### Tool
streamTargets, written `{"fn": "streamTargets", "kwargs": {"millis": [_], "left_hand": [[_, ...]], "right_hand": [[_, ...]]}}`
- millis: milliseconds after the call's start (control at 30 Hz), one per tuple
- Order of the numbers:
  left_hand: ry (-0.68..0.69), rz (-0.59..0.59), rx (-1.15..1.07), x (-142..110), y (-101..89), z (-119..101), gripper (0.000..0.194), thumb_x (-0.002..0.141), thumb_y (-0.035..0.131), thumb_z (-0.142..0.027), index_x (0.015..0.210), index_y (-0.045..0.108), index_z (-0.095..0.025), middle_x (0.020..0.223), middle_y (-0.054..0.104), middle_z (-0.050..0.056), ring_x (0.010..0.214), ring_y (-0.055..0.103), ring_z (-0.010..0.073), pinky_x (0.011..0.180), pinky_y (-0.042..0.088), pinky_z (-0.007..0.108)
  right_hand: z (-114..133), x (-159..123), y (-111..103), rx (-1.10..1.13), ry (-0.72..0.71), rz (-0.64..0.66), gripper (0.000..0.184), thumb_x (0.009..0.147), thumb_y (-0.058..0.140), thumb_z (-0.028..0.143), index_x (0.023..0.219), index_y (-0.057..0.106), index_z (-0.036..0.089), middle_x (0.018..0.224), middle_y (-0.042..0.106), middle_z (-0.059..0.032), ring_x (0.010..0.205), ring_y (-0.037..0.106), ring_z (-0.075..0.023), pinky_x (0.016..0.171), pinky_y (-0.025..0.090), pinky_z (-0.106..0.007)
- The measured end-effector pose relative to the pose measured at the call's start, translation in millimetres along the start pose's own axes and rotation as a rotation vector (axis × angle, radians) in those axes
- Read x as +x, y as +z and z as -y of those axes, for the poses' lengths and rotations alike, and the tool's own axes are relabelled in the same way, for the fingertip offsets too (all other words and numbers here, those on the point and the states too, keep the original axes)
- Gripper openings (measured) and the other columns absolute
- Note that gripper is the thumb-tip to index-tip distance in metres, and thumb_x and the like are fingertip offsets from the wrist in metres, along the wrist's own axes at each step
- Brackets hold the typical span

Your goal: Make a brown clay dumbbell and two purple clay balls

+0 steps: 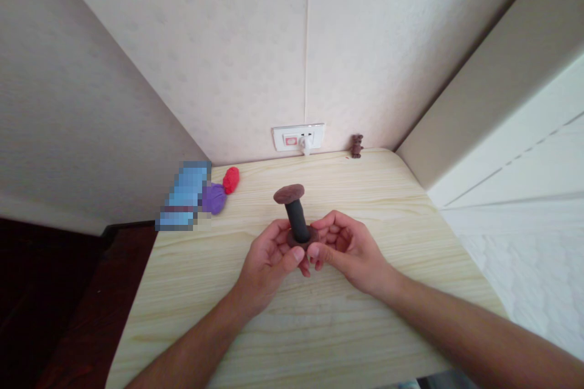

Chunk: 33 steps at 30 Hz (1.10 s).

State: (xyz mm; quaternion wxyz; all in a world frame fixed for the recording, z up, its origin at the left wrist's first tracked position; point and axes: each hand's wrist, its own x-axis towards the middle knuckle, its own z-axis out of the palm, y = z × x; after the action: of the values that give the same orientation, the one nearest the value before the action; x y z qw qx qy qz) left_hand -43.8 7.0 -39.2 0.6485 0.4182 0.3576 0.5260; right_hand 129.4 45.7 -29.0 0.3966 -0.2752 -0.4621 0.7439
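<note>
Between my hands, a spool-shaped piece leans slightly to the left. It has a black cylinder for a middle and a flat brown disc at either end, and looks like modelling clay. My left hand is closed on the lower disc from the left, thumb at its front edge. From the right, my right hand pinches the same disc's rim between thumb and fingers. The upper disc is free of both hands. Parts of the lower disc are hidden by my fingers.
On the light wood table, a purple lump and a red lump lie at the back left by a blurred blue object. A small brown figure stands near the wall, right of the socket with a plug.
</note>
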Motion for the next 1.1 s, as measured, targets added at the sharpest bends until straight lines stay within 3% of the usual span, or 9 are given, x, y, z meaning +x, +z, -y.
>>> {"fn": "streamTargets", "kwargs": {"millis": [367,900,1100], "left_hand": [[-0.008,0.007,-0.005,-0.9,4.8,-6.6,0.036,0.085,0.076,-0.027,0.115,0.061,-0.012,0.101,0.075,0.013,0.071,0.070,0.0175,0.057,0.058,0.027],[0.005,0.096,-0.006,-1.3,3.2,-5.2,0.036,0.089,0.072,-0.023,0.123,0.061,-0.017,0.096,0.070,0.008,0.075,0.068,0.0151,0.063,0.057,0.026],[-0.019,0.075,0.043,-2.2,3.4,-2.3,0.035,0.089,0.072,-0.023,0.122,0.060,-0.017,0.095,0.069,0.007,0.074,0.068,0.0147,0.064,0.056,0.026]], "right_hand": [[-2.1,-2.6,-1.3,0.012,-0.017,-0.032,0.036,0.071,0.090,0.024,0.090,0.060,0.019,0.073,0.076,-0.0006,0.059,0.073,-0.0140,0.054,0.057,-0.024],[-0.7,-1.3,-2.5,-0.009,0.007,-0.060,0.039,0.069,0.091,0.026,0.086,0.057,0.019,0.069,0.073,0.0013,0.053,0.066,-0.0100,0.050,0.054,-0.020],[-2.2,-1.6,-3.7,0.019,0.046,-0.039,0.042,0.070,0.091,0.026,0.090,0.054,0.019,0.072,0.071,0.0018,0.055,0.069,-0.0113,0.050,0.055,-0.020]]}}
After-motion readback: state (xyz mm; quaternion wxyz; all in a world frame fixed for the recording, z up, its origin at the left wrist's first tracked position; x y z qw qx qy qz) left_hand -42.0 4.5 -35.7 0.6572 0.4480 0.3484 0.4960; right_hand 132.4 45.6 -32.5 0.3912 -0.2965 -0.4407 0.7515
